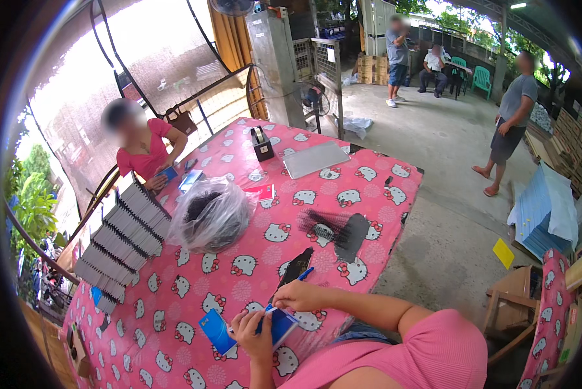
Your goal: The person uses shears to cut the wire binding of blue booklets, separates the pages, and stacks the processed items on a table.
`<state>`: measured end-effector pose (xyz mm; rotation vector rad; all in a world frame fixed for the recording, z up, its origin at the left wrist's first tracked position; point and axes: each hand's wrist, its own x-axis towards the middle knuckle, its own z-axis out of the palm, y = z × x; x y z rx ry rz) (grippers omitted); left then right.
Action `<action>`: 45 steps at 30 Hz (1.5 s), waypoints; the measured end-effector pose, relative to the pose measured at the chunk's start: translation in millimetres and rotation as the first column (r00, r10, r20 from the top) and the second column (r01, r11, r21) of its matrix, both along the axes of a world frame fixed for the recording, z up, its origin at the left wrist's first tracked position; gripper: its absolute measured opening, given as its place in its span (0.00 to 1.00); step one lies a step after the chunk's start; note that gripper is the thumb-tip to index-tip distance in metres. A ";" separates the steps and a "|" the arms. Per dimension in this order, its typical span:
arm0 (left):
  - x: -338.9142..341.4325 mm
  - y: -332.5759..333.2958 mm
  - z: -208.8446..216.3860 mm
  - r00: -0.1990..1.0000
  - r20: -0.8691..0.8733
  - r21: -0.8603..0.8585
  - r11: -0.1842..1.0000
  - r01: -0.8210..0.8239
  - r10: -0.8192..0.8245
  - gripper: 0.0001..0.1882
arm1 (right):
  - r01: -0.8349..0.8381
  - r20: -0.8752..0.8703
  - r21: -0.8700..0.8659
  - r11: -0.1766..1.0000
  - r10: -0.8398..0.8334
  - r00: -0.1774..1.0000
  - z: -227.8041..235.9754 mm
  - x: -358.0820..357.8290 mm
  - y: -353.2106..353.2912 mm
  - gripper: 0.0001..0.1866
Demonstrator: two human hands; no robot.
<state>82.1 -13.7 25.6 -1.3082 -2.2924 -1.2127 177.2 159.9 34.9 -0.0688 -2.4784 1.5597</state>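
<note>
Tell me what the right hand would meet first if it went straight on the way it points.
Most likely the left hand, just beyond the fingertips of the right hand, by the blue booklet; depth is hard to judge.

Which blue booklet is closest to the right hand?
The near pair's right booklet, just below the right hand in the picture. The left booklet lies beside the left hand; another is across the table, with the co-worker.

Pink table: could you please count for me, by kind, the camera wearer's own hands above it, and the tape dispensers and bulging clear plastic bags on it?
Wearer's hands: 2 (left hand, right hand)
Black tape dispenser: 1
Bulging clear plastic bag: 1
Total: 4
</note>
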 end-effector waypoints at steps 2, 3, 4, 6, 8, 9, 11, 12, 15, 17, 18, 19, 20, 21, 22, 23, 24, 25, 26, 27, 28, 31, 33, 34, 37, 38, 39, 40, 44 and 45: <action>0.5 0.0 -2.2 0.999 0.030 0.036 0.999 -0.025 0.024 0.08 | 0.063 0.024 0.163 0.985 -0.068 0.997 7.2 1.0 -8.9 0.10; 1.2 0.4 -2.0 0.999 0.031 0.036 0.999 -0.024 0.022 0.08 | 0.064 0.025 0.164 0.984 -0.069 0.997 10.8 2.3 -13.6 0.10; 2.2 0.5 -1.2 0.999 0.028 0.041 0.998 -0.040 0.039 0.08 | 0.141 -0.032 0.195 0.971 -0.137 0.990 14.0 3.8 -18.7 0.09; 3.8 2.5 -0.3 0.999 0.025 0.048 0.998 -0.049 0.047 0.08 | 0.226 -0.092 0.224 0.948 -0.210 0.973 11.4 5.1 -21.4 0.09; 2.8 4.3 -2.0 0.999 -0.022 0.035 0.999 -0.027 0.028 0.08 | 0.214 -0.091 0.214 0.953 -0.199 0.976 3.8 3.8 -19.4 0.10; 3.1 4.9 -2.1 1.000 -0.019 0.041 0.999 -0.016 0.017 0.08 | 0.224 -0.089 0.220 0.949 -0.209 0.974 2.6 3.7 -20.7 0.10; 3.5 2.4 -0.9 0.994 -0.086 0.041 0.997 -0.062 0.065 0.10 | 0.276 -0.249 0.275 0.921 -0.209 0.946 1.6 2.0 -23.5 0.13; 3.0 1.2 -1.4 0.995 -0.083 0.048 0.998 -0.051 0.054 0.10 | 0.286 -0.248 0.283 0.916 -0.218 0.944 0.4 1.2 -23.1 0.13; 1.5 -0.3 -4.3 0.999 0.004 0.021 0.998 -0.052 0.052 0.10 | 0.216 -0.170 0.442 0.871 -0.155 0.973 -2.1 0.1 -21.5 0.16; -0.5 2.8 -5.2 0.999 0.027 0.031 0.999 -0.036 0.036 0.10 | 0.193 -0.119 0.451 0.871 -0.155 0.981 -1.8 -1.5 -21.1 0.17; -1.3 3.3 -5.7 0.998 0.048 0.036 0.999 -0.030 0.029 0.10 | 0.161 -0.068 0.453 0.877 -0.146 0.987 -1.2 -1.7 -20.9 0.18; -1.6 3.0 -6.9 0.999 0.048 0.037 0.999 -0.028 0.026 0.10 | 0.164 -0.069 0.455 0.876 -0.149 0.987 -0.5 0.1 -20.9 0.18; -2.2 2.1 -7.7 0.999 0.043 0.035 0.999 -0.021 0.019 0.11 | 0.222 -0.156 0.428 0.876 -0.170 0.973 3.6 2.7 -22.3 0.16; -2.6 1.7 -7.7 0.999 0.038 0.032 0.999 -0.015 0.013 0.12 | 0.277 -0.241 0.396 0.875 -0.191 0.951 5.8 4.0 -23.1 0.15; -1.7 2.0 -7.3 0.999 0.037 0.032 0.999 -0.013 0.012 0.12 | 0.278 -0.242 0.396 0.875 -0.193 0.951 4.1 2.4 -23.2 0.15; 0.7 2.5 -3.7 0.998 0.043 0.021 0.999 -0.048 0.047 0.12 | 0.206 -0.151 0.449 0.869 -0.154 0.977 2.8 -0.6 -23.7 0.16; 1.5 2.5 -1.5 0.995 0.049 0.009 0.996 -0.084 0.083 0.13 | 0.129 -0.056 0.495 0.859 -0.117 0.992 2.0 -2.9 -24.0 0.17; 0.0 2.3 -2.8 0.995 0.045 0.009 0.996 -0.085 0.084 0.13 | 0.130 -0.059 0.494 0.860 -0.116 0.992 1.1 -2.8 -22.5 0.17; -1.2 2.2 -4.7 0.996 0.059 0.014 0.997 -0.075 0.074 0.14 | 0.185 -0.165 0.465 0.865 -0.120 0.979 3.1 -1.1 -20.3 0.16; -2.3 1.7 -5.3 0.995 0.073 0.019 0.998 -0.066 0.064 0.15 | 0.237 -0.270 0.431 0.871 -0.126 0.955 4.4 -0.8 -19.5 0.16; -2.5 1.3 -5.0 0.995 0.070 0.018 0.997 -0.068 0.067 0.15 | 0.235 -0.272 0.430 0.872 -0.124 0.954 4.8 -3.2 -21.0 0.16; -0.8 3.0 -1.3 0.990 0.113 0.008 0.996 -0.087 0.085 0.15 | 0.063 0.040 0.559 0.827 -0.103 0.994 4.8 -8.3 -23.7 0.18; -2.4 1.7 -2.7 0.993 0.107 0.029 0.998 -0.058 0.055 0.14 | 0.297 -0.260 0.496 0.816 -0.187 0.947 3.9 -7.3 -24.1 0.15; -2.1 1.8 -1.9 0.993 0.108 0.028 0.998 -0.061 0.057 0.14 | 0.295 -0.260 0.496 0.817 -0.184 0.948 4.1 -7.7 -25.4 0.15; -1.0 4.1 4.5 0.996 0.040 -0.009 0.997 -0.078 0.078 0.14 | 0.217 -0.128 0.554 0.804 -0.175 0.976 3.4 -9.4 -26.0 0.16; -1.4 3.9 6.3 0.998 0.044 -0.003 0.999 -0.051 0.051 0.14 | 0.167 -0.123 0.647 0.744 -0.115 0.986 8.3 -9.2 -21.0 0.15; -1.6 3.1 7.0 0.999 0.047 0.003 1.000 -0.025 0.025 0.14 | 0.118 -0.111 0.731 0.672 -0.055 0.992 13.5 -8.6 -16.2 0.15; -1.0 1.5 6.7 0.998 0.048 0.002 1.000 -0.029 0.029 0.14 | 0.115 -0.109 0.730 0.673 -0.050 0.993 18.6 -3.7 -13.1 0.15; 2.2 4.6 10.1 0.995 0.093 0.014 0.999 0.037 -0.038 0.14 | -0.026 0.256 0.550 0.835 -0.139 0.957 46.9 -1.7 -15.4 0.14; 3.7 6.2 10.4 0.997 0.068 0.003 0.999 0.039 -0.039 0.14 | -0.194 0.436 0.501 0.843 -0.053 0.898 39.2 -4.8 -15.8 0.14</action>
